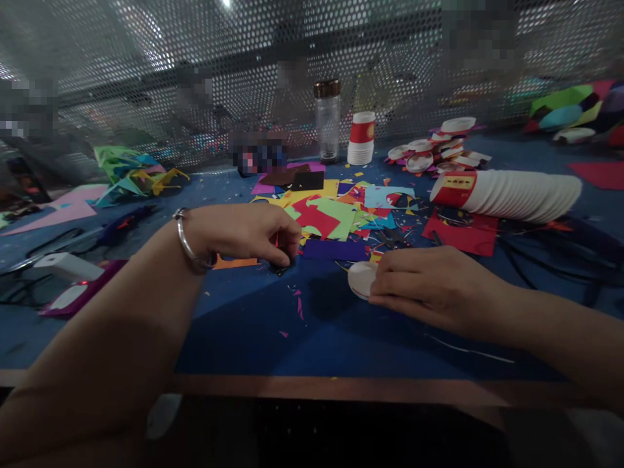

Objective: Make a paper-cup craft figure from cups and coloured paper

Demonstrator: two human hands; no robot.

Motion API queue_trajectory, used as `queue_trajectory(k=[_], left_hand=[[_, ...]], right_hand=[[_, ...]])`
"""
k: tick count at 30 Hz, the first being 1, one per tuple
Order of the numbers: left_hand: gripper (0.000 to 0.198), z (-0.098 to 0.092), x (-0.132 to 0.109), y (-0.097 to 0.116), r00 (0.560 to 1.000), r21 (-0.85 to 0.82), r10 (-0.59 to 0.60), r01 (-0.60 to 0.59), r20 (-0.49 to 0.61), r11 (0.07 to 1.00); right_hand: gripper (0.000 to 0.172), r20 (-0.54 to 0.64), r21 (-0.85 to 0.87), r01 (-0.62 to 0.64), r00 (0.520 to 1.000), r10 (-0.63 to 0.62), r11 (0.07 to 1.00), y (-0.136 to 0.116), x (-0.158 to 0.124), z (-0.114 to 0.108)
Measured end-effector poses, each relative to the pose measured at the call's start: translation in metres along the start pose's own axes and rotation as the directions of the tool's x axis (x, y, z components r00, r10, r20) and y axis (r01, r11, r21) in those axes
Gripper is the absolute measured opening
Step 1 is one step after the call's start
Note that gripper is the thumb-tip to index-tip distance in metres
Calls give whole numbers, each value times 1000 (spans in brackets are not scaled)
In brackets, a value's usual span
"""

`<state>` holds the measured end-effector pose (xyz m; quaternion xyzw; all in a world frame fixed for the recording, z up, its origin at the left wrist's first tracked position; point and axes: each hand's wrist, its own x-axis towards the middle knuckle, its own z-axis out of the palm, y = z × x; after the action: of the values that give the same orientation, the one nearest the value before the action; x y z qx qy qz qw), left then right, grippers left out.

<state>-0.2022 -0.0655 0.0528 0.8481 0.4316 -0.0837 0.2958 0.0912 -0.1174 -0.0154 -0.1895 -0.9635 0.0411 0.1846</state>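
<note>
My right hand is closed around a paper cup, whose pale round end faces me at the left of my fingers. Most of the cup's body is hidden by the hand. My left hand, with a silver bangle at the wrist, is curled low over the table. Its thumb and fingers come together at a small dark thing on or just above the cloth, too unclear to name. An orange paper piece lies partly under this hand. A dark blue paper strip lies between both hands.
Coloured paper scraps cover the middle. Behind stand a glass bottle and upright cups. A long cup stack lies at right, near cut cup pieces. A white device sits left. A perforated metal screen closes the back.
</note>
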Motion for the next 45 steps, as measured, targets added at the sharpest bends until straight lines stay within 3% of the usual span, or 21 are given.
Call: queue_trajectory(k=[4,7,10,13,19,26,33,39,42,45], left_hand=[[10,7,7,11,985,-272,-5,-43,-174,961],[11,21,18,22,940,-432,-14,-143,-340,890],[13,35,28,33,929,-560,30,-248,-370,791],[15,44,32,41,945,-666,26,-249,-327,703],[26,50,33,48,932,-695,-39,-241,-361,678],[17,54,38,47,857,-664,-129,-282,-498,692],[8,59,44,46,865,-817,-208,-314,-457,484],[11,61,47,45,827,-814,-232,-383,-513,437],[9,61,46,46,838,-816,-229,-358,-495,455],[8,62,46,48,842,-822,-233,-350,-486,449]], right_hand=[[32,-54,16,-33,998,34,999,2,2,1],[30,-91,88,-175,979,183,981,4,3,-3],[30,-177,91,-340,920,351,936,8,2,-6],[30,-232,91,-419,873,429,903,11,0,-8],[30,-187,182,-466,848,496,866,7,2,-8],[25,-205,115,-529,815,541,841,13,1,-22],[27,-107,-86,-657,753,649,749,36,-19,-38],[28,67,-200,-670,719,692,715,35,-19,-34],[27,109,-140,-671,721,684,729,28,-14,-31],[17,129,-143,-629,754,644,764,25,-10,-26]])
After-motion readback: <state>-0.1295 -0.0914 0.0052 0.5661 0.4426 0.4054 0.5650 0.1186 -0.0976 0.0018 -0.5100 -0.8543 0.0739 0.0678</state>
